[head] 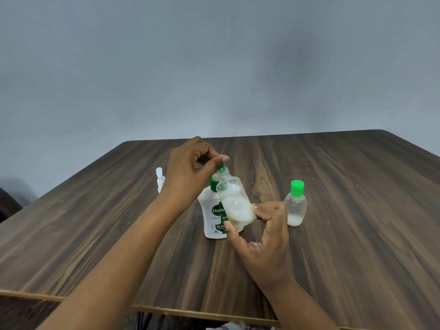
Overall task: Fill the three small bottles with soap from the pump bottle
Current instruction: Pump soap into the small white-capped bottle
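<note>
My right hand grips a small clear uncapped bottle, tilted left and partly filled with white foamy soap, its open neck under the pump. Behind it stands the white pump bottle with its green pump head. My left hand rests over the pump head, thumb on top, fingers curled around it. A second small bottle with a green cap stands to the right, holding a little soap at the bottom. Left of my left wrist stands a small white bottle, half hidden.
Everything stands on a dark wood-grain table, whose front edge runs across the bottom of the view. Behind the table is a plain grey wall. A dark object shows at the far left edge.
</note>
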The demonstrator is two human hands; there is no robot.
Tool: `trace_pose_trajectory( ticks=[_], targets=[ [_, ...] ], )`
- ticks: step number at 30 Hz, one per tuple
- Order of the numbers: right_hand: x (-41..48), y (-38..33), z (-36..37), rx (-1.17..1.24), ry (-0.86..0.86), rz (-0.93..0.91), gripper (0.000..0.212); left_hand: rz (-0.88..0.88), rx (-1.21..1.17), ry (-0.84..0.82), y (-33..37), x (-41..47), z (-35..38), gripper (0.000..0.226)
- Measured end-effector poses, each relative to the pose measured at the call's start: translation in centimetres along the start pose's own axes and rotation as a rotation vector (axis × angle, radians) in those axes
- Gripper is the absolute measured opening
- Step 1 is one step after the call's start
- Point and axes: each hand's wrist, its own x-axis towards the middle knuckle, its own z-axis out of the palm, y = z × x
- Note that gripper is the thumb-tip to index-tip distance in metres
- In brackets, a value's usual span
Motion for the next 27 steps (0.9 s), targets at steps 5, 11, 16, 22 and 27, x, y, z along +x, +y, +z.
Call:
trace_pose_trajectory(
  ticks=[5,11,16,22,27],
  targets=[
    [-0.1,0.0,0.0,0.000,-0.002,-0.006,0.042,0.010,0.003,-0.003,-0.2,-0.2,0.1,0.017],
    [-0.2,0.0,-0.1,-0.004,-0.013,-0.027,0.044,0.032,0.007,0.010,-0.6,-0.8,0.5,0.024],
    [-0.1,-0.1,-0.1,0.007,-0.011,-0.001,0.043,0.036,0.050,-0.029,0.1,0.1,-0.2,0.017],
    [0.0,0.0,-0.1,-0.009,-0.011,0.005,0.044,0.036,0.054,-0.021,-0.2,0.1,0.3,0.019],
    [-0.1,0.0,0.0,-0.012,-0.015,-0.027,0.043,0.000,0.002,0.000,-0.8,-0.4,0.5,0.019]
  ],
)
